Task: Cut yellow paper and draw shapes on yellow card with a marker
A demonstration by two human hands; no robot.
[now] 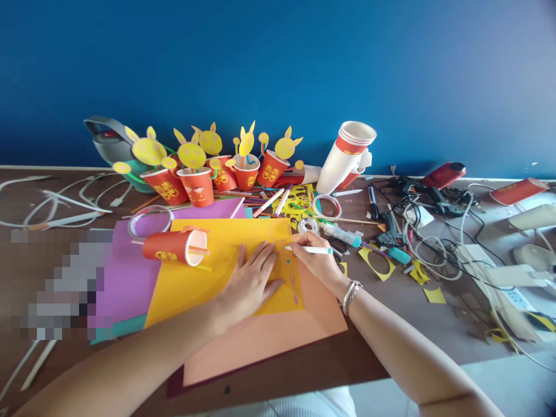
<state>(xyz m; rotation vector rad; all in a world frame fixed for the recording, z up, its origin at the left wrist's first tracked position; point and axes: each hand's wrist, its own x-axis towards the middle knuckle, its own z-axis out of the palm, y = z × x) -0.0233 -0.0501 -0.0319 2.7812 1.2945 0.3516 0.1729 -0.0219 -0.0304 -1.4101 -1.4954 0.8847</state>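
A yellow sheet (217, 234) lies on top of a peach sheet (243, 341), with a purple sheet (117, 272) under its left side. My left hand (249, 281) rests flat on the yellow sheet, fingers spread. In my right hand (317, 258) is a white marker (315, 250), its tip on or close to the sheet's upper right part. Small drawn outlines (292, 281) run down the right edge of the yellow sheet. A red paper cup (167, 247) lies on its side at the sheet's upper left, mouth facing right.
Red cups with yellow rabbit-like faces (191, 154) stand along the blue wall. Right of them leans a stack of white cups (341, 165). Tape rolls (326, 207), yellow scraps (377, 263), a glue gun (391, 231) and tangled cables lie at the right. A grey-green jug (115, 147) stands back left.
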